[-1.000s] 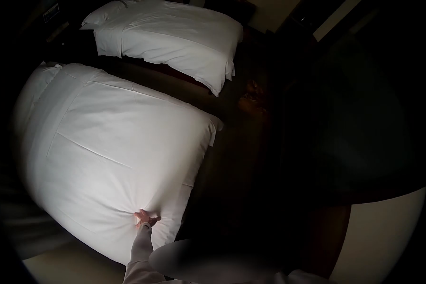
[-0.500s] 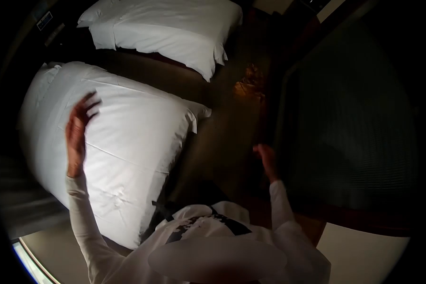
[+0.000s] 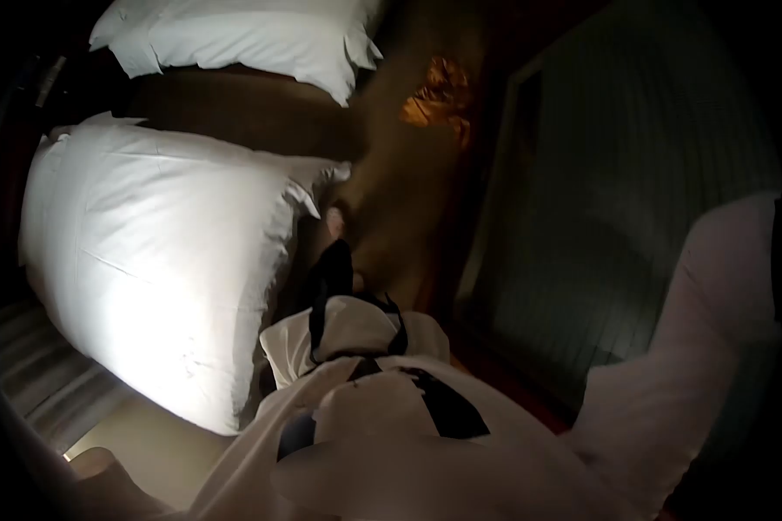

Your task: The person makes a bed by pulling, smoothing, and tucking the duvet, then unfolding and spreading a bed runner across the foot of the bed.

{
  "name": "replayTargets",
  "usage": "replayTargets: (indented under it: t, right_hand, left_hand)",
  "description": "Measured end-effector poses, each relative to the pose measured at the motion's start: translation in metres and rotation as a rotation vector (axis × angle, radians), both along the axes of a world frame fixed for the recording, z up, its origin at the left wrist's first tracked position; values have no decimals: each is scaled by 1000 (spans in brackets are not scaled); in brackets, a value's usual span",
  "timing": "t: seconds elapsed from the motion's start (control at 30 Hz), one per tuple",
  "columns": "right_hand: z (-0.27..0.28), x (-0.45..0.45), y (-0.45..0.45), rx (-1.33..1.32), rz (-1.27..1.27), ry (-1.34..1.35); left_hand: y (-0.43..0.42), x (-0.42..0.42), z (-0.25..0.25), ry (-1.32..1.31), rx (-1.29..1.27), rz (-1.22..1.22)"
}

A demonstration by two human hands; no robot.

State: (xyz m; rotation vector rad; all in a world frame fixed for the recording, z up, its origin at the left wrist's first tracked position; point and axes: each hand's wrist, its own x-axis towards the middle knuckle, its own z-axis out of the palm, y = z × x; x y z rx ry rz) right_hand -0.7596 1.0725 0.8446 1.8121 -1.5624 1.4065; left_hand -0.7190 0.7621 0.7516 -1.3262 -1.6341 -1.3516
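Neither of my hands shows now. My left sleeve (image 3: 109, 478) is at the bottom left corner, below the near bed's lower end. On the right, my raised sleeve (image 3: 669, 347) runs up along the dark striped panel, and the hand beyond it is out of the picture. The near bed (image 3: 156, 243), under a smooth white sheet, lies to my left with a loose corner of cloth sticking out at its foot. Dark straps (image 3: 447, 404) cross my pale top.
A second white-covered bed (image 3: 235, 39) stands farther off. An orange crumpled thing (image 3: 439, 100) lies on the brown floor (image 3: 400, 191) past the beds' ends. My foot (image 3: 335, 223) is on the floor beside the near bed. A large dark ribbed panel (image 3: 582, 200) fills the right side.
My left hand, earlier over the near bed, has dropped out of view. My right hand has left the picture too, its arm swung out to the right. The view has shifted.
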Motion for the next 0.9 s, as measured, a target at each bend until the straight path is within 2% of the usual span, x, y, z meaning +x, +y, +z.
replayTargets:
  t: [0.2, 0.3, 0.47, 0.6, 0.8, 0.87, 0.9]
  right_hand:
    - [-73, -78, 15, -74, -27, -98]
    - [-75, -134, 6, -98, 24, -62]
    - [-77, -210, -11, -150, 116, -89]
    - [-83, -267, -24, -144, 285, -89]
    - [-83, -378, 16, -74, 468, -130]
    - [-104, -438, 49, -40, 516, -270]
    - [-134, -473, 62, -17, 520, -400]
  left_hand:
    - [27, -94, -69, -133, 155, 92]
    - [40, -149, -91, -136, 222, 60]
    - [36, -199, -74, -99, 207, 107]
    - [33, -225, -65, -45, 177, 194]
    - [39, -256, -44, -9, 123, 379]
    - [38, -269, -44, -64, 122, 473]
    - [33, -282, -53, -141, 150, 547]
